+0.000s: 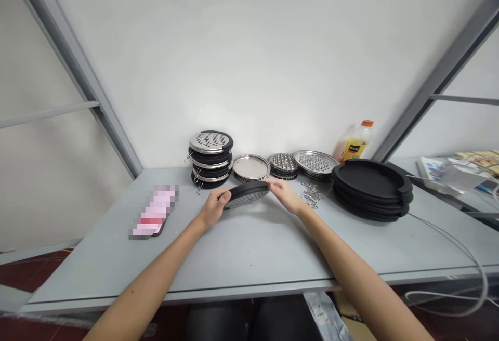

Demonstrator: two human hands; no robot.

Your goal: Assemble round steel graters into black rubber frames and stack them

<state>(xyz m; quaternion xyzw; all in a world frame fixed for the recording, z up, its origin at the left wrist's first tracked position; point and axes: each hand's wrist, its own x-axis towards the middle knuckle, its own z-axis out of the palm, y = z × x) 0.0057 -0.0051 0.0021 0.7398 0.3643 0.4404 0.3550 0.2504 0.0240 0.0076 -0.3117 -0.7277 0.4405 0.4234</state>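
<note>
Behind everything stands the wall [249, 60], and against it the counter [241, 252], whose bare grey surface runs from the grater [249, 199] in the two hands down to the front edge, with more open surface to the grater's lower left and lower right. Right of the grater sits the pile of black rings [370, 190], well apart from the front edge; behind and left of it, near the wall, is the tower of graters [211, 143]. Farther left lies the phone [156, 211]. The grater itself is tilted, the left hand [213, 207] gripping its left end, thumb on the black rim, the right hand [286, 194] holding its right end. Behind it are the metal plates [251, 168]; behind and rightward, the perforated discs [316, 163], the bottle [356, 143] and the coarse graters [284, 162]. Just right of the right hand, the wire hooks [311, 195] lie loose. The phone's screen is blurred out, the black rings cover the bottle's base, most right fingers are hard to make out, both forearms are cut off below, and whether the grater touches the counter I cannot tell.
</note>
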